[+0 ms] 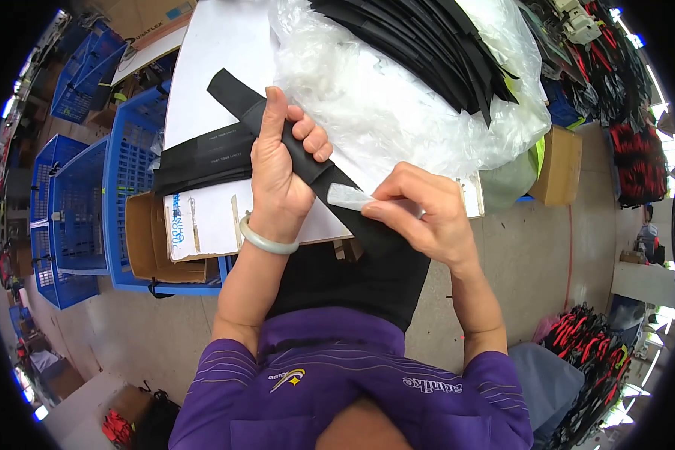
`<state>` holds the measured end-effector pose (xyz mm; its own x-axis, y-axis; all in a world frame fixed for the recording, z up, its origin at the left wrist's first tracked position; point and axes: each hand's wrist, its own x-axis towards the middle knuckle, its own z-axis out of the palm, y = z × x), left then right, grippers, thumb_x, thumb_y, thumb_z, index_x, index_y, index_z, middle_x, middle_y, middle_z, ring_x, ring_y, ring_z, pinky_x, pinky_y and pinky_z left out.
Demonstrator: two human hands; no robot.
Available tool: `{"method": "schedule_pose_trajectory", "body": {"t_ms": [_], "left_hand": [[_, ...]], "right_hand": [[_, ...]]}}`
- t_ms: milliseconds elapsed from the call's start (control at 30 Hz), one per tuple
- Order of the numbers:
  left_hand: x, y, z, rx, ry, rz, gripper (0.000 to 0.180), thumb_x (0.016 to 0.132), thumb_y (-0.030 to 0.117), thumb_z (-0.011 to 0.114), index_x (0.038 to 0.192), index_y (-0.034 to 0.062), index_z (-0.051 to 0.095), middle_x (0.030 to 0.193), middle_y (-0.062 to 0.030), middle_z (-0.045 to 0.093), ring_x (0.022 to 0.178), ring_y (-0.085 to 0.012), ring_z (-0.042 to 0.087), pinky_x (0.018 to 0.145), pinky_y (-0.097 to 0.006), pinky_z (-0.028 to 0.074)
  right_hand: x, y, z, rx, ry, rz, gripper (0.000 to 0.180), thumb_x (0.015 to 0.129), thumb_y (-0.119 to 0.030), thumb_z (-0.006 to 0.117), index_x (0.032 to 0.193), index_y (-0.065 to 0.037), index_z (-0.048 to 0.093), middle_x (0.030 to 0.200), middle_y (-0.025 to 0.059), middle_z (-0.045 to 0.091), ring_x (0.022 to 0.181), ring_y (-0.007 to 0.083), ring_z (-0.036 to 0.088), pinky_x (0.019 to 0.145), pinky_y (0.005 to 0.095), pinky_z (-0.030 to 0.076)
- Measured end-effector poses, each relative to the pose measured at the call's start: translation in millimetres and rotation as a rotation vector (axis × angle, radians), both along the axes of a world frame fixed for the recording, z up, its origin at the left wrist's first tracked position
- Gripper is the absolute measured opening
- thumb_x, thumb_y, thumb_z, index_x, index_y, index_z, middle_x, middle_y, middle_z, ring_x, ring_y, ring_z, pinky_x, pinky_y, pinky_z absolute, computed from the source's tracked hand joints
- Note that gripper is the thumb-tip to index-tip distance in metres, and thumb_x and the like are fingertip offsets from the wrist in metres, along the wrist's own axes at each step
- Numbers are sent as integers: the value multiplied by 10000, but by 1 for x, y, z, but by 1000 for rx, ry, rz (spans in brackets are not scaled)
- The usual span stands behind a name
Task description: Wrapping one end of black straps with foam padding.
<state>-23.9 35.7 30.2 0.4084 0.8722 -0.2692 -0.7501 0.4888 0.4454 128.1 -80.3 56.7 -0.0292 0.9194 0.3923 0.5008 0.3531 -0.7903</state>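
Two bare hands meet over your lap, just above the purple shirt nearest to you. Your right hand is pinched narrow, thumb and forefinger closed on a small translucent white tab that lies against the long black strip. Your left hand, with a pale bangle at the wrist, is wrapped around that same strip, thumb stretched up along it and fingers curled over its right edge. The strip runs on a slant from near right, where its lower end passes under your right hand, to far left, where its upper end lies over the white tabletop.

Beyond your left hand, a folded pile of black pieces rests on the white surface, touching the strip's left side. To the left, blue plastic crates stand on the floor, with an open cardboard box just beside the table's near edge. Farther off, a crumpled clear plastic bag holds a fanned stack of black strips. At the far right, red and black items hang in rows.
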Motion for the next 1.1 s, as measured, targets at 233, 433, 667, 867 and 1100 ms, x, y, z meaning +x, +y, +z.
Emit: {"method": "schedule_pose_trajectory", "body": {"t_ms": [233, 433, 667, 867, 1100], "left_hand": [[8, -12, -3, 8, -142, -51, 390, 878, 458, 699, 812, 107, 541, 656, 10, 443, 556, -115, 453, 489, -250, 394], [8, -16, -5, 47, -174, 12, 376, 896, 451, 678, 825, 107, 546, 694, -6, 455, 575, -131, 471, 508, -272, 410], [17, -24, -4, 95, -189, -40, 371, 905, 451, 665, 828, 112, 533, 713, -10, 462, 590, -139, 489, 511, -276, 419], [-2, -5, -8, -1, -258, 12, 398, 896, 486, 661, 793, 125, 530, 687, 2, 435, 568, -122, 416, 514, -264, 375], [3, -7, -5, -61, -269, -1, 417, 892, 510, 652, 792, 125, 529, 684, -1, 445, 569, -123, 419, 510, -261, 376]], "right_hand": [[-14, 7, -11, 267, -305, -210, 220, 728, -73, 753, 693, -45, 537, 631, 59, 499, 520, 216, 530, 463, 336, 407], [-23, 4, -12, 295, -379, -291, 264, 696, -81, 738, 653, -73, 477, 608, 52, 439, 496, 212, 492, 447, 338, 385], [-28, 2, -13, 272, -297, -245, 212, 722, -107, 761, 758, -41, 563, 670, 73, 521, 562, 232, 554, 488, 348, 436], [-13, -17, 5, 145, -389, -172, 372, 720, -101, 789, 1025, -4, 599, 891, 120, 614, 738, 270, 628, 594, 358, 511], [-16, -11, 0, 354, -432, -101, 176, 715, 18, 726, 821, -1, 587, 822, 117, 612, 637, 231, 621, 486, 317, 482]]}}
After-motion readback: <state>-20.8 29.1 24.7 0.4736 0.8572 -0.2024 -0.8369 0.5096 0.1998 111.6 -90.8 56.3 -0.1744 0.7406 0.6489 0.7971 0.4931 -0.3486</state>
